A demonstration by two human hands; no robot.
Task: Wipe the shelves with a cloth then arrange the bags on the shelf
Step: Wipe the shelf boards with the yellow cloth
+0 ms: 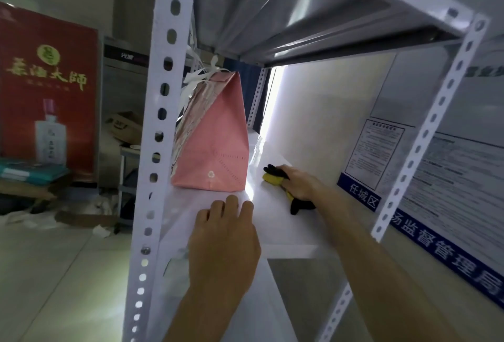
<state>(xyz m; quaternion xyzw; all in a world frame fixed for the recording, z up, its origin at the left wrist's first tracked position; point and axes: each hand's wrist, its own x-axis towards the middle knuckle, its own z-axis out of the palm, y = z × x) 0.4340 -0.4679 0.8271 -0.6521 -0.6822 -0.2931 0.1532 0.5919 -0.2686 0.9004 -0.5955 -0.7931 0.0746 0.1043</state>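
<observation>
A pink paper bag [215,148] with white ribbon handles stands upright on the white shelf [275,221], at its left side behind the front post. My right hand [302,182] presses a black and yellow cloth [275,176] flat on the shelf, to the right of the bag and apart from it. My left hand [226,238] rests palm down on the shelf's near end, fingers together, just in front of the bag and holding nothing.
White perforated metal posts [161,134] frame the rack, with another shelf [313,9] close overhead. A wall with printed notices [373,150] runs along the right. A red poster [49,82], cardboard boxes and a steel cabinet stand at the left.
</observation>
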